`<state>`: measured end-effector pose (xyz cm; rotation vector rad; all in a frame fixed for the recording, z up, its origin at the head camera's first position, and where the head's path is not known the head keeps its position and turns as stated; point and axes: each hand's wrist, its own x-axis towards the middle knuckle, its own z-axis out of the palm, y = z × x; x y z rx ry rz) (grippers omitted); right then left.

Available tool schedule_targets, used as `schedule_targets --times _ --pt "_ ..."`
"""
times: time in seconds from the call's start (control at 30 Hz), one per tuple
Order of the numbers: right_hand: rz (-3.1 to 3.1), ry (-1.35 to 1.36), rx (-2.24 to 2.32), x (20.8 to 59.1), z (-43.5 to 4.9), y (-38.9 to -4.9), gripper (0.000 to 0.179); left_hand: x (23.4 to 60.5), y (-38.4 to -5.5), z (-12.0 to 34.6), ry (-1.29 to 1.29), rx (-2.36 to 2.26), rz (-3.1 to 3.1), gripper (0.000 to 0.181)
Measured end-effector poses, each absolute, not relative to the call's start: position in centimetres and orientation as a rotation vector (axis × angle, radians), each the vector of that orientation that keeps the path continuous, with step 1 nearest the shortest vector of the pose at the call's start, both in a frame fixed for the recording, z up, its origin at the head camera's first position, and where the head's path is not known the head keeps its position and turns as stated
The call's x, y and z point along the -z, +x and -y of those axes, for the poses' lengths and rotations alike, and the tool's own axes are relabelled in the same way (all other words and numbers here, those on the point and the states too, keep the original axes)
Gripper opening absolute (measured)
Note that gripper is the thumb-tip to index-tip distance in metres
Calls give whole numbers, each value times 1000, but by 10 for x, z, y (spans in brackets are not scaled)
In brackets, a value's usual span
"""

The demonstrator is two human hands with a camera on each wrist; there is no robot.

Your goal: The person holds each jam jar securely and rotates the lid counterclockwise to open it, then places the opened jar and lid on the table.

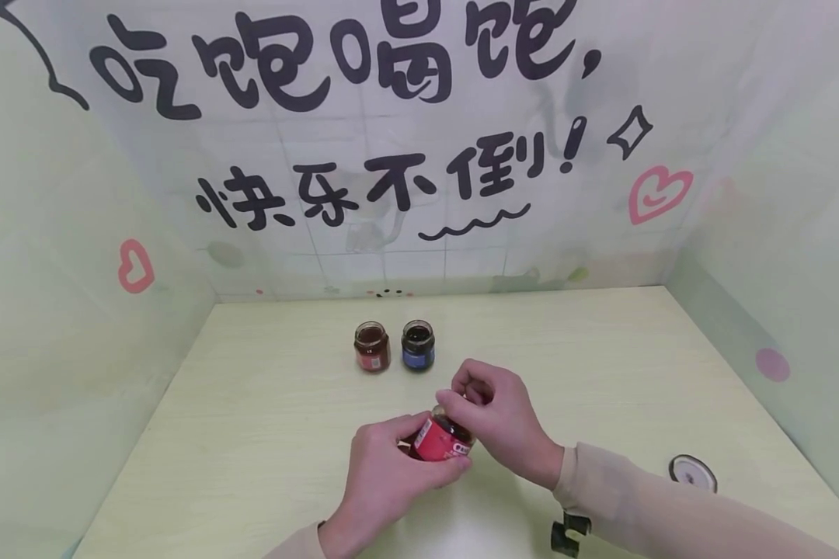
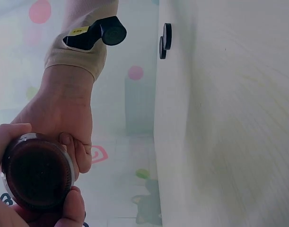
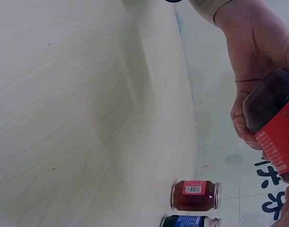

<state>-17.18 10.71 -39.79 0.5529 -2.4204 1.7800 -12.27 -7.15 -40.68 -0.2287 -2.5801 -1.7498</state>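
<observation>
A small glass jar with a red label (image 1: 439,442) and dark contents is tilted above the table in the middle of the head view. My left hand (image 1: 384,470) grips it round the side, thumb along the label. The right hand (image 1: 499,411) has its fingers curled at the jar's mouth, with the thumb across the top; the hand covers most of the mouth. In the left wrist view, the round base of the jar (image 2: 38,175) faces the camera, and the right hand's curled fingers (image 2: 78,153) show behind it.
Two lidless jars, one red-labelled (image 1: 372,349) and one blue-labelled (image 1: 418,347), stand near the back wall. A lid (image 1: 693,473) lies on the table (image 1: 266,435) at the right, beyond the right forearm. Printed cloth walls enclose the back and sides.
</observation>
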Motion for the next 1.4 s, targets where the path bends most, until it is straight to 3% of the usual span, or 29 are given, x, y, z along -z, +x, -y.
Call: schedule_targets --times 0.5,0.87,1.4 --pt "2366 647 -1783 388 -111 -171 20 395 -119 68 -184 2030 2508 44" --pt "2308 693 -1771 388 -114 -172 17 394 -124 68 -252 2141 2490 35" --pt "2283 770 -1736 391 -116 -172 13 394 -124 72 -264 2224 2515 36"
